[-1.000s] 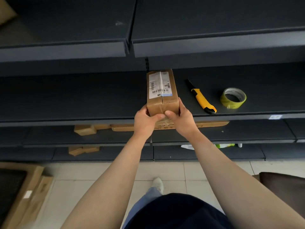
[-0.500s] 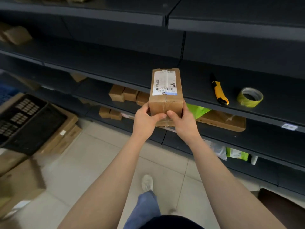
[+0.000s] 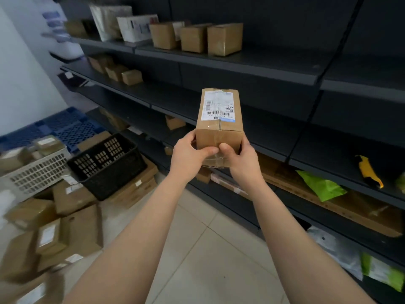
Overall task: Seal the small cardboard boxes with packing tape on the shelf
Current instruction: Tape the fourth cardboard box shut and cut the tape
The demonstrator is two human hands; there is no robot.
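I hold a small taped brown cardboard box with white barcode label [image 3: 219, 119] in the air before dark metal shelves [image 3: 241, 62] | left hand [image 3: 186, 153] grips its near-left corner | right hand [image 3: 240, 155] grips near-right.

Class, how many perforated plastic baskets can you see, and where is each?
2. A black perforated plastic basket rests on flat cardboard boxes left of the dark shelving; a white perforated plastic basket stands just left of it. Others may be hidden.
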